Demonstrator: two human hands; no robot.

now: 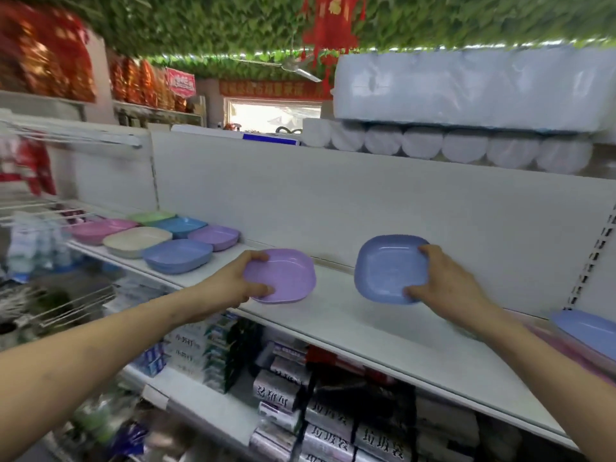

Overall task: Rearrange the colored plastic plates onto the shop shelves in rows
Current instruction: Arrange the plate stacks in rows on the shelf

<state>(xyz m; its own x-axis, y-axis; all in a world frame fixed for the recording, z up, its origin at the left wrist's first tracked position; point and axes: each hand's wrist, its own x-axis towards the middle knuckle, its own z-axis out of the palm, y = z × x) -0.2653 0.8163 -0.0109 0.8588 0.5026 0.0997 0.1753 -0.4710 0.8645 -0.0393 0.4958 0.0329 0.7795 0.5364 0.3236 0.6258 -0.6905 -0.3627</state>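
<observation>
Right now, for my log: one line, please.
left hand: holds purple plate | right hand: holds blue plate, tilted | other plates: shelf, left

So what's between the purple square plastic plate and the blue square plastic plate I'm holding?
Head view: only bare white shelf between the purple square plastic plate and the blue square plastic plate.

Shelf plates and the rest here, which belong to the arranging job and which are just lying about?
Job: lilac plate in left hand, blue plate in right hand, rowed plates at left, plate stack at far right, white shelf.
Lying about: paper rolls above, boxed goods and silver packs below.
</observation>
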